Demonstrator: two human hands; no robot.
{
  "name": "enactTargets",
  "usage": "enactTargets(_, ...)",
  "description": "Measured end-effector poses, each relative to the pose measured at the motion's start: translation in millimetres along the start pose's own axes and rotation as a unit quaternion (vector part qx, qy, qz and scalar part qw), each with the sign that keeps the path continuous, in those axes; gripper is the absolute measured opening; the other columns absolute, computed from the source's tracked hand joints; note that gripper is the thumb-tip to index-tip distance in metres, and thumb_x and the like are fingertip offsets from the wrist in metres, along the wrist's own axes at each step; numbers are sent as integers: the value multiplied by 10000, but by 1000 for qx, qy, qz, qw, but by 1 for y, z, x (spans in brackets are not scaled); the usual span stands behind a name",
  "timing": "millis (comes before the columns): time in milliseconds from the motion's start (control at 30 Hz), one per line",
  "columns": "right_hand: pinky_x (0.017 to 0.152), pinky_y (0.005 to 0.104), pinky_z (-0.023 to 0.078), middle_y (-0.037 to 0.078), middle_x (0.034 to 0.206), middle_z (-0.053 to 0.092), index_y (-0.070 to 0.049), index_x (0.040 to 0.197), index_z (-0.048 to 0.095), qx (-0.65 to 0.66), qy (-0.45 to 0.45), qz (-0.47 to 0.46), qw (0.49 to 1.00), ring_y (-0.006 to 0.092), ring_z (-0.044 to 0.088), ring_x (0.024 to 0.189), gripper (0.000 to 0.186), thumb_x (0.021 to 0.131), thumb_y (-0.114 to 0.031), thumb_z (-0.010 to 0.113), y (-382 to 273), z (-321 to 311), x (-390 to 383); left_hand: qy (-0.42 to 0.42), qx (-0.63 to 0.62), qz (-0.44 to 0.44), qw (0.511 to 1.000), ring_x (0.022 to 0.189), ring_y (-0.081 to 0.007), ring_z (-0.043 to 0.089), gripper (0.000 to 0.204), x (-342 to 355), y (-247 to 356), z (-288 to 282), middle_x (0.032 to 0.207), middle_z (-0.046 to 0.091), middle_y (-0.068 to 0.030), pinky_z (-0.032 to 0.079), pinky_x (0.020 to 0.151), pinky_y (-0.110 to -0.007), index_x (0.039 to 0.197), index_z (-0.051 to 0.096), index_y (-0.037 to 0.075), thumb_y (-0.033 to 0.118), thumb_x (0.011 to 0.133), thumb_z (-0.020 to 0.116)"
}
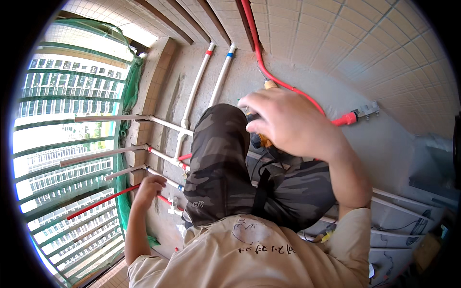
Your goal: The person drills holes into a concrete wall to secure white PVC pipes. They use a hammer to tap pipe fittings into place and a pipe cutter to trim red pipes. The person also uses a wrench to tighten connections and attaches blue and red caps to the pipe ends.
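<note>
The person crouches over a bare concrete floor (pixel 336 72), camouflage trousers (pixel 218 158) drawn up at the knees, with a run of pipes laid out ahead. The left hand (pixel 150 188) is down low by the pipes, fingers curled and resting against a thin white pipe (pixel 161 178) where it meets a red pipe (pixel 98 203) that runs out toward the green railing (pixel 62 120); whether the fingers truly pinch the pipe or only lean on it I cannot tell. The right hand (pixel 283 122) is raised in front of the knee, closed down over a small tool (pixel 261 139) with yellow and black showing under the palm; its back faces the camera, so the fingertips are hidden. Just past the knuckles a wooden-looking handle (pixel 270 85) pokes out, beside a red hose (pixel 288 86) that curves across the floor to a red fitting (pixel 346 119) with a metal clip. Two more white pipes (pixel 211 72), one banded red and one blue, climb away along the floor toward the tiled wall (pixel 384 38). White boards (pixel 408 216) lie stacked at the person's right.
</note>
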State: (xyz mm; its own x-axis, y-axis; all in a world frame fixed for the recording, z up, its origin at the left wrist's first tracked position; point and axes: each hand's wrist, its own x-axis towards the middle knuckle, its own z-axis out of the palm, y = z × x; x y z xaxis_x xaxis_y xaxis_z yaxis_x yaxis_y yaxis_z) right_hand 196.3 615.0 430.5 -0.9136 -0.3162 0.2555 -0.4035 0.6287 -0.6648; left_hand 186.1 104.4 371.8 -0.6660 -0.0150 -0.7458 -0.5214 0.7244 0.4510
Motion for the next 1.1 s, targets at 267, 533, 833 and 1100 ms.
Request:
enactTargets(267,838,486,523,224,1029,721,4,1144,657,10,-400,200,894,397,691,1003,390,934,-317,730,121,132,51,-418,132,-47,897,904,-106,634,377,37,-20,-48,1025,737,-49,521,821,-280,1245,703,-27,-11,872,753)
enactTargets(533,839,544,543,297,1013,708,57,1217,507,34,-330,335,882,462,697,987,478,964,-313,673,148,346,54,-204,-165,141,955,986,-262,733,351,277,87,-47,1008,748,-171,576,935,-345,1133,705,-105,-127,821,544)
enactTargets(833,774,510,573,201,948,754,-61,918,775,56,-453,371,809,394,734,909,245,908,-277,660,78,418,-20,-90,86,323,938,648,-97,661,187,403,165,38,872,749,-78,525,554,-247,1101,748,-16,-2,941,651)
enactTargets(1100,786,515,582,199,951,763,-39,914,794,74,-483,434,757,344,753,922,279,895,-267,634,48,361,-144,-34,90,413,906,703,-85,660,190,433,178,60,807,727,-56,532,656,-247,1116,757,-31,39,949,698)
